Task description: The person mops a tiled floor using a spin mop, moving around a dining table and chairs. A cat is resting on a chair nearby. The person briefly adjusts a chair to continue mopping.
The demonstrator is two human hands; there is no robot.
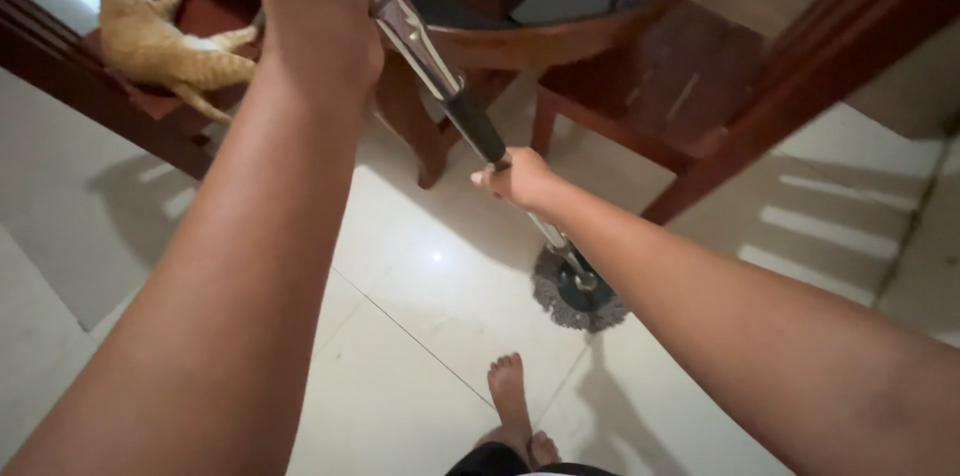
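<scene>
I'm watching the mop handle [455, 101] running diagonally, upper left down to the round grey mop head [578, 291] lying on the tiled floor [420, 336] beside a wooden chair [680, 86]. My left hand [320, 6] is clamped around its top; my right hand [518, 178] is gripping mid-shaft.

Grey mop, pale floor, ginger cat

The mop head [578, 294] is grey with a black centre, its handle [450, 96] silver with a black grip; the floor tiles [400, 336] are glossy off-white, the chairs [690, 86] reddish-brown, the cat [165, 41] orange and cream
</scene>
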